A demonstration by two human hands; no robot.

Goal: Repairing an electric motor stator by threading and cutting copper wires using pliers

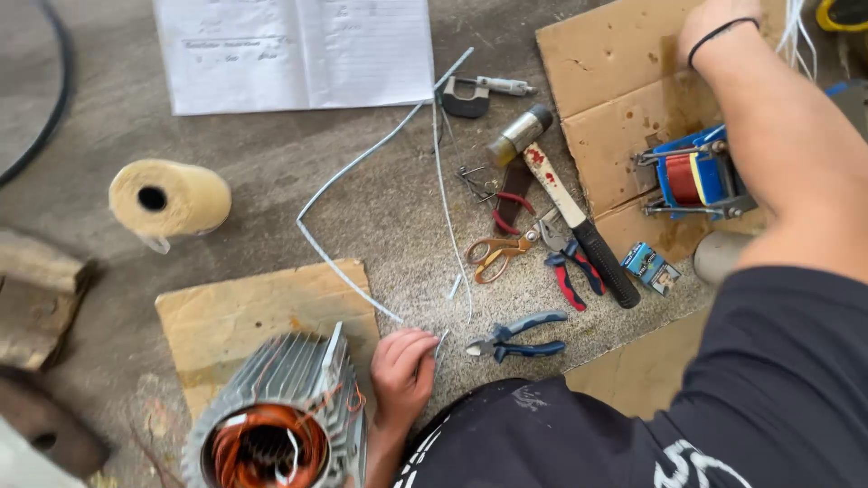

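My left hand (402, 370) rests curled on the floor beside a finned grey motor stator (280, 407) with copper windings. A short thin white strip (440, 346) sticks out of its fingers. A longer bent white strip (348, 176) ends just above the hand. Blue-handled pliers (517, 336) lie right of it. My right arm reaches to the upper right over a blue winding jig with a copper coil (692, 176). My right hand (710, 18), with a black band on the wrist, is cut off by the top edge near white strands (796, 32).
On the floor lie a hammer (565, 199), orange-handled scissors (497, 253), red-and-black pliers (570, 271), a micrometer (475, 95), an open notebook (294, 50), a yellowish roll (172, 197) and cardboard sheets (244, 312). A small blue packet (649, 267) lies by the hammer handle.
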